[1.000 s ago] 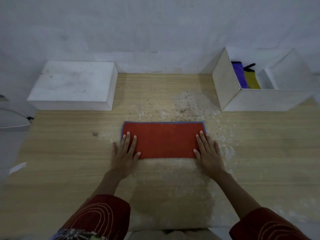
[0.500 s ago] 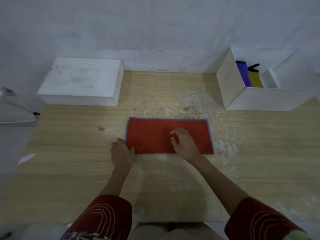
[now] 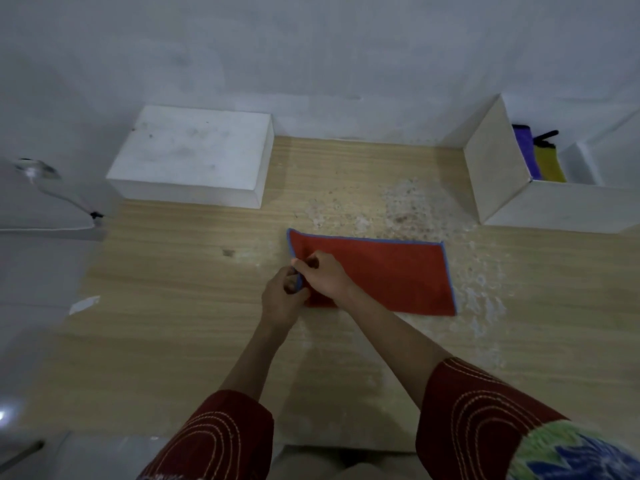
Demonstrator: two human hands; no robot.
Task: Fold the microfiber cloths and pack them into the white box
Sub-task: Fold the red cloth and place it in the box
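Observation:
A red microfiber cloth (image 3: 384, 275) with a blue hem lies folded in half on the wooden table (image 3: 173, 323). My left hand (image 3: 282, 299) and my right hand (image 3: 323, 275) meet at its left edge, both pinching the blue hem there. The open white box (image 3: 502, 168) stands at the back right, with a purple cloth (image 3: 526, 150) and a yellow cloth (image 3: 549, 162) standing folded inside.
A closed white box (image 3: 194, 154) sits at the back left against the wall. White powdery marks (image 3: 408, 202) cover the table behind and right of the cloth. A grey object (image 3: 41, 202) lies past the table's left edge.
Both hands lay flat on the cloth's two ends a second ago. My right hand has crossed over to the left edge, and both hands now pinch the hem there.

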